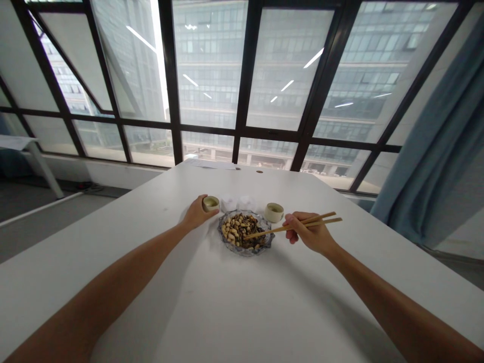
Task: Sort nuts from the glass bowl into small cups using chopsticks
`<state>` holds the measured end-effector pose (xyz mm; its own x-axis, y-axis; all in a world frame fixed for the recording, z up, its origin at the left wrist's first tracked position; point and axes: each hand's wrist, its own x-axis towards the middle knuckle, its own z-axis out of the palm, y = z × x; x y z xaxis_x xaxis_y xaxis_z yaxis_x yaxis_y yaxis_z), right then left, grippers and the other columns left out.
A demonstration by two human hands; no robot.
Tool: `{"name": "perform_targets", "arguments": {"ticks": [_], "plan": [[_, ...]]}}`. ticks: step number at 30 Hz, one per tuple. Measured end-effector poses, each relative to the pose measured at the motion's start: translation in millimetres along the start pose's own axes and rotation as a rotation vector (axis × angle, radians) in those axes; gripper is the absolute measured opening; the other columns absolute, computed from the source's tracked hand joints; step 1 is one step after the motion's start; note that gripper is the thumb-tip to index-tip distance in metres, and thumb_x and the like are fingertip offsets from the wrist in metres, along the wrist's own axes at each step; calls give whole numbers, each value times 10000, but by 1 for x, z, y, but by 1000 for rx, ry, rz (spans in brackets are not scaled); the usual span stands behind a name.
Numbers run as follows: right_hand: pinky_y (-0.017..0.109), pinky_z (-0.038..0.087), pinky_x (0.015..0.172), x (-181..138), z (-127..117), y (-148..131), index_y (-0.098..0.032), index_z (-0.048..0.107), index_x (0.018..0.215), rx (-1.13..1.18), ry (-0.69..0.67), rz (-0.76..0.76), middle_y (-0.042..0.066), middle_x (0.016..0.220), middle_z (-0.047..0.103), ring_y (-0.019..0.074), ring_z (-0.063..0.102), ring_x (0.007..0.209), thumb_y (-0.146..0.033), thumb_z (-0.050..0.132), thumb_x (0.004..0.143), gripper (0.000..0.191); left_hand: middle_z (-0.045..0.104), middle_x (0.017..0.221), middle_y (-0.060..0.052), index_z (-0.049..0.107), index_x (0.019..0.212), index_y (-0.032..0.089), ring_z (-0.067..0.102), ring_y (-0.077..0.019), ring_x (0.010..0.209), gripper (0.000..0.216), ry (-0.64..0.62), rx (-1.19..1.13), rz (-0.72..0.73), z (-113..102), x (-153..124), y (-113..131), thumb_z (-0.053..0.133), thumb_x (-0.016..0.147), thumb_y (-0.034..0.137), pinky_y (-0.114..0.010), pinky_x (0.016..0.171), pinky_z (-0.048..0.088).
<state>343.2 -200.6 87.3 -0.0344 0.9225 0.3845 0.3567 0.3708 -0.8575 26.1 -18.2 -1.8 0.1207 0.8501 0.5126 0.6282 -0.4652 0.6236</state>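
My left hand (196, 214) is wrapped around a small pale cup (210, 203) standing on the white table (234, 302), left of a glass bowl. My right hand (310, 233) holds a pair of wooden chopsticks (293, 226), whose tips reach into the glass bowl (245, 232). The bowl holds a mix of peanuts and dark seeds. A second small cup (274, 212) stands just right of the bowl, between it and my right hand.
Two small white crumpled things (237, 202) lie behind the bowl. Papers (212, 164) rest at the table's far edge. Beyond are large dark-framed windows (242, 75), a blue curtain (442, 146) at right and another table (18, 143) at far left.
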Motion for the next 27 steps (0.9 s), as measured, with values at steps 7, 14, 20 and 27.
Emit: {"name": "perform_targets", "arguments": {"ticks": [7,14,20,27], "plan": [[192,466,351,0,6,4,-152,674,627,15,-55,36,53,502,651,124,582,374,-693,679,756,556,635,1216,-129,525,1240,171,605,-301,1140,734,39,11,132,3,0,-2,813,638,474,-432,998,482],[212,421,312,6,10,34,-147,656,629,307,110,148,20,434,587,116,509,323,-681,769,659,547,622,1227,-118,512,1229,178,602,-292,1132,673,45,37,213,2,-1,-2,797,648,363,-443,1001,483],[171,347,290,8,13,75,-151,591,591,622,305,406,-13,419,536,68,430,305,-536,828,678,460,584,1277,-122,468,1268,175,567,-285,1193,671,49,31,332,2,-2,-5,742,658,230,-448,1050,463],[177,349,306,7,7,84,-157,563,611,685,317,470,-5,440,537,68,418,307,-406,697,864,380,561,1313,-113,458,1292,193,530,-282,1241,668,50,34,421,-2,-6,3,686,665,156,-461,1089,442]]}}
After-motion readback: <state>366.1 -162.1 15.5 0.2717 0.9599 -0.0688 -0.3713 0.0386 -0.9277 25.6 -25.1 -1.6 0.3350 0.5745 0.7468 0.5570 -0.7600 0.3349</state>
